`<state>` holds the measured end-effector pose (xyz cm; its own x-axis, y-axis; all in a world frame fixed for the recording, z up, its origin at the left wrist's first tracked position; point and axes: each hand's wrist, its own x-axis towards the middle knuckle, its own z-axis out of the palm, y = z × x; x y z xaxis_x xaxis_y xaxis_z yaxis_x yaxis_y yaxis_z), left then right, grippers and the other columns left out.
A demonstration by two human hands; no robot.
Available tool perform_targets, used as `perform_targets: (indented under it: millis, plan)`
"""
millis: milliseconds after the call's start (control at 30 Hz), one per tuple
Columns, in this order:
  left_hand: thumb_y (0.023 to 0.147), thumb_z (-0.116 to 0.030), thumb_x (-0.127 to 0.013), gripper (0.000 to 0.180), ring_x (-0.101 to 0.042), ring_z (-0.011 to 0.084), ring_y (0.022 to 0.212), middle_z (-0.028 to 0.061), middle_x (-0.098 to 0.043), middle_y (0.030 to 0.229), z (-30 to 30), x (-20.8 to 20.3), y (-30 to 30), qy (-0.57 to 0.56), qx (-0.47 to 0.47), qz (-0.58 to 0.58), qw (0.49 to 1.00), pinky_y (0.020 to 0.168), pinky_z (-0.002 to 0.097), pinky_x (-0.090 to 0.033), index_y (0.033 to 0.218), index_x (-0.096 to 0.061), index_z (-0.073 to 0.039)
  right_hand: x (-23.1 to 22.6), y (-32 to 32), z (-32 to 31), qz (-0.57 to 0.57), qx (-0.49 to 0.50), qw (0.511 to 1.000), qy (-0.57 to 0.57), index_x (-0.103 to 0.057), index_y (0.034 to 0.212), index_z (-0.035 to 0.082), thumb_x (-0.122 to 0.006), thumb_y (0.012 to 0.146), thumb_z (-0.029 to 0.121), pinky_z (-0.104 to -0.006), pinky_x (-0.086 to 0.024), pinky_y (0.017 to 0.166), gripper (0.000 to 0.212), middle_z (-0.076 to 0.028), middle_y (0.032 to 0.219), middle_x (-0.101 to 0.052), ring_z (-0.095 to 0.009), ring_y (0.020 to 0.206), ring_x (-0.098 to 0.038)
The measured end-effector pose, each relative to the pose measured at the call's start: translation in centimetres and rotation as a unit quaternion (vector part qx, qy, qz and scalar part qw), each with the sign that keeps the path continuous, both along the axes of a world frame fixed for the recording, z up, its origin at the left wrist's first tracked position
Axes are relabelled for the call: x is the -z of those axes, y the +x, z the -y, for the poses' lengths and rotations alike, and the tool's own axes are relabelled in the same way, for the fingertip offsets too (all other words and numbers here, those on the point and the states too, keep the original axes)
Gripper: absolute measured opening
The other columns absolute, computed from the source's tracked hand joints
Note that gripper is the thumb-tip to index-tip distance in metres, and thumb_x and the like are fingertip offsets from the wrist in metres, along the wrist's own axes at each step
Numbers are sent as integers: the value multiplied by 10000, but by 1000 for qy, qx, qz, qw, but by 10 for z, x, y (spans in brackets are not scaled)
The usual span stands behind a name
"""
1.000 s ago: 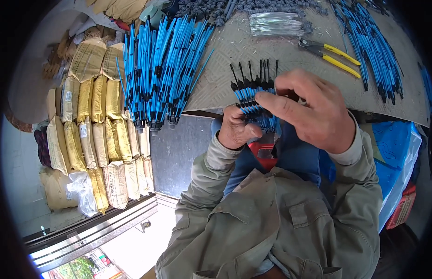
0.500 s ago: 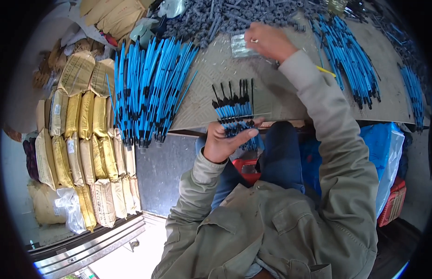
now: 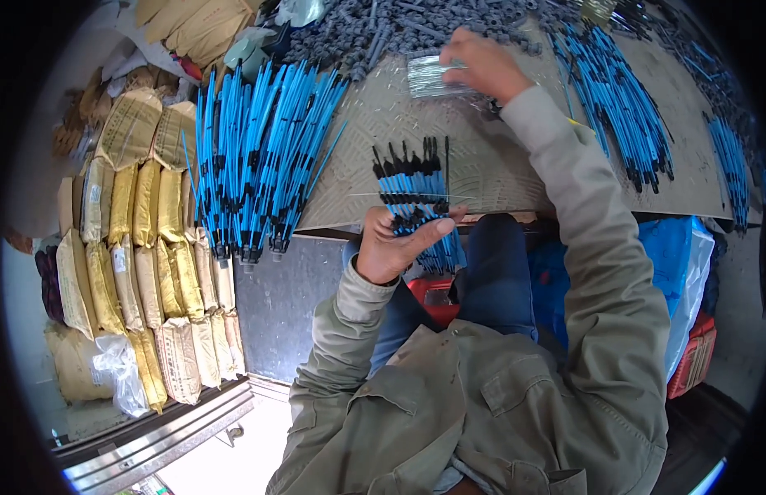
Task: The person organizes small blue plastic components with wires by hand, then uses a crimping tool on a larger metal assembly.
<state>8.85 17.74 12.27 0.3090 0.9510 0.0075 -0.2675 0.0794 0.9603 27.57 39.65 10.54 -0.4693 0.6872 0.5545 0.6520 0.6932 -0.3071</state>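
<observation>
My left hand (image 3: pixel 391 243), low at the table's near edge, is closed around a bundle of thin blue rods with black fittings (image 3: pixel 413 188). The bundle's black tips point away from me, and its lower ends hang over my lap. A thin pale wire (image 3: pixel 362 195) lies crosswise over the rods, just beyond my fingers. Farther out, my right hand (image 3: pixel 492 70) reaches over the right end of a clear packet of silvery wires (image 3: pixel 432 76). Its fingers are curled down at the packet; what lies between the fingertips is hidden.
A large stack of blue-and-black rods (image 3: pixel 263 157) sits to the left, another stack (image 3: pixel 622 107) to the right. Grey plastic parts (image 3: pixel 399 29) heap along the table's (image 3: pixel 350 157) far side. Wrapped packages (image 3: pixel 135 206) are piled at far left. A red crate (image 3: pixel 692 359) is at right.
My right hand has shifted slightly right and away, uncovering more of the wire packet. The bundle in my left hand has turned a little, and the wire across it sits farther left.
</observation>
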Motion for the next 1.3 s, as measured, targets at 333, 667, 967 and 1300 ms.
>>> perform_targets:
  millis: [333, 667, 967, 1300]
  plan:
    - [804, 11, -632, 117, -627, 179, 885, 126, -663, 913, 1, -3, 2, -37, -17, 12, 999, 799, 305, -498, 911, -646, 58, -17, 9, 12, -179, -101, 977, -64, -489, 885, 56, -489, 858, 54, -288, -431, 618, 27, -45, 821, -521, -181, 720, -541]
    - [806, 18, -623, 128, -625, 186, 895, 119, -657, 916, -1, -5, 0, -14, 6, 13, 1000, 809, 317, -497, 926, -633, 61, -57, 9, 161, -99, -75, 991, 40, -621, 892, 64, -645, 771, 36, -257, -430, 506, 127, -62, 830, -537, -142, 607, -557]
    - [805, 9, -627, 150, -625, 179, 893, 128, -657, 928, -1, -5, 0, -4, 13, 0, 1000, 804, 303, -499, 942, -626, 72, -54, 2, 163, -129, -56, 989, 40, -634, 868, 42, -675, 723, 11, -275, -433, 529, 154, -89, 810, -512, -187, 625, -554]
    - [813, -4, -627, 144, -624, 182, 898, 126, -657, 925, -2, -7, 0, -12, 14, 1, 1000, 784, 300, -503, 933, -624, 75, -56, 1, 162, -117, -79, 989, 37, -613, 904, 24, -648, 736, -22, -281, -437, 543, 177, -94, 820, -498, -196, 627, -551]
